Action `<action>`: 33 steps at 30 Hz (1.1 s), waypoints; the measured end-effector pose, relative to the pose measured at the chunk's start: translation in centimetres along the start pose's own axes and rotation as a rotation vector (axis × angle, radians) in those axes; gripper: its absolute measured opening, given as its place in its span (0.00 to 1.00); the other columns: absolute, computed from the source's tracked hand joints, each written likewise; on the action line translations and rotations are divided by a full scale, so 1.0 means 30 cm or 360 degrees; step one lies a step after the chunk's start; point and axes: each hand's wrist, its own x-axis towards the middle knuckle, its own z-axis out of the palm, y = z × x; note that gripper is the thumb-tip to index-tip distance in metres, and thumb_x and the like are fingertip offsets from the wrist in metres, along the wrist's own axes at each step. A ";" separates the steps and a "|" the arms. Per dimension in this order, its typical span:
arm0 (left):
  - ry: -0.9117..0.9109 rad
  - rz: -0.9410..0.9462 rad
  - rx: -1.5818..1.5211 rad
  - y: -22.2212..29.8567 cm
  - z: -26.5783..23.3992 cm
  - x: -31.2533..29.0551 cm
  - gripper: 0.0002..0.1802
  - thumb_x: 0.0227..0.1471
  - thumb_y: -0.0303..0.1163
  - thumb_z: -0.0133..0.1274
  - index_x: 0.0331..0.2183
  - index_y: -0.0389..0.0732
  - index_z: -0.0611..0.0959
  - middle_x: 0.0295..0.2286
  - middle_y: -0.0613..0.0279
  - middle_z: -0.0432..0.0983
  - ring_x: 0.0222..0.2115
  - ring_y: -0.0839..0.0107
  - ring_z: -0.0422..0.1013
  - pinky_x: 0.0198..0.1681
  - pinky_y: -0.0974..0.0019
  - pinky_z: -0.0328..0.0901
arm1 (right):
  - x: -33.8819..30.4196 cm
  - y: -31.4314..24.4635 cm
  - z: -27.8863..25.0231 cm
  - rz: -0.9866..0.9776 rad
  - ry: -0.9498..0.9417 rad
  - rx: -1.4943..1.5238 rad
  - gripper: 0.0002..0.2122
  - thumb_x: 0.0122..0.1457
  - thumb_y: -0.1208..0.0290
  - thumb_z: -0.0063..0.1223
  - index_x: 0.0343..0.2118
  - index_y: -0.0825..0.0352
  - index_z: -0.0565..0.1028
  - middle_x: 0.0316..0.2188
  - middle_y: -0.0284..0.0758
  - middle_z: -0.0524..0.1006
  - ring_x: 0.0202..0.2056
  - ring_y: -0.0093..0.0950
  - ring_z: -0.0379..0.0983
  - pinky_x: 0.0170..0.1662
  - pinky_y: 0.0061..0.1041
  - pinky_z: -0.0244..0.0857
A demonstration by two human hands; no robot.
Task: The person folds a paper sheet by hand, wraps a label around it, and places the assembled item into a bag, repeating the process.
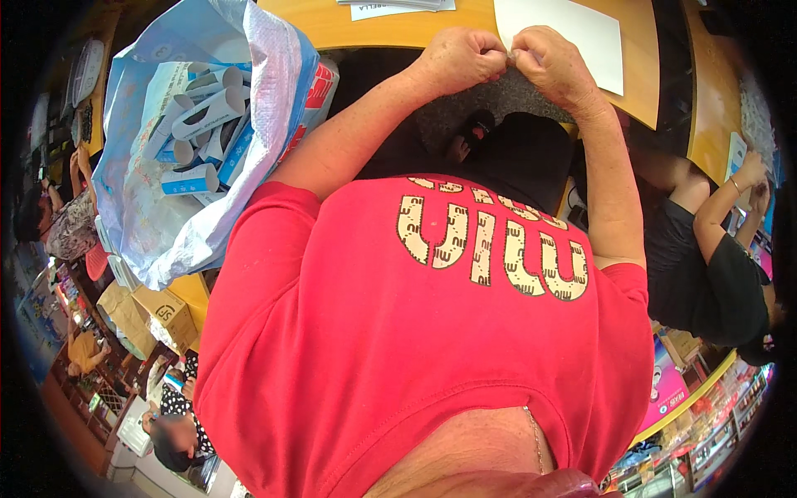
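My left hand (pixel 465 60) and my right hand (pixel 550 66) meet at the front edge of the yellow table (pixel 365 26). Both are closed, thumbs and fingertips pinched close together. Whatever sits between the fingertips is too small to make out. Beside and partly behind my right hand lies a blank white sheet (pixel 581 37) on the tabletop. To the left of my left arm stands an open white-and-blue woven sack (pixel 278 66). Inside it lie several blue-and-white open-ended card sleeves (pixel 189 181), heaped at different angles.
White papers (pixel 403 7) lie at the table's far edge. A red-and-white package (pixel 320 87) is wedged between the sack and my left arm. A cardboard box (pixel 166 315) is at lower left. People sit on both sides, one in black (pixel 706 282) at right.
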 end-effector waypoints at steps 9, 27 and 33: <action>-0.0032 -0.0075 -0.0099 0.022 -0.005 -0.007 0.11 0.46 0.33 0.45 0.28 0.34 0.76 0.23 0.61 0.73 0.25 0.78 0.70 0.30 0.76 0.66 | -0.025 -0.001 -0.022 0.0235 0.0139 0.0237 0.06 0.45 0.71 0.43 0.23 0.68 0.70 0.22 0.37 0.70 0.29 0.32 0.66 0.33 0.28 0.60; -0.0012 -0.0009 -0.0017 0.002 0.000 -0.004 0.11 0.46 0.32 0.44 0.27 0.35 0.76 0.22 0.64 0.73 0.24 0.80 0.69 0.29 0.77 0.65 | -0.017 -0.005 0.014 0.0124 0.0167 -0.0042 0.05 0.43 0.72 0.41 0.19 0.68 0.67 0.19 0.38 0.68 0.26 0.35 0.65 0.32 0.30 0.59; -0.0044 -0.0043 -0.0173 0.041 -0.013 -0.002 0.14 0.46 0.36 0.46 0.27 0.34 0.76 0.22 0.60 0.73 0.23 0.77 0.69 0.29 0.75 0.66 | -0.031 0.017 -0.004 0.0410 0.0315 0.0262 0.06 0.43 0.72 0.43 0.23 0.68 0.70 0.21 0.36 0.70 0.25 0.28 0.67 0.30 0.23 0.61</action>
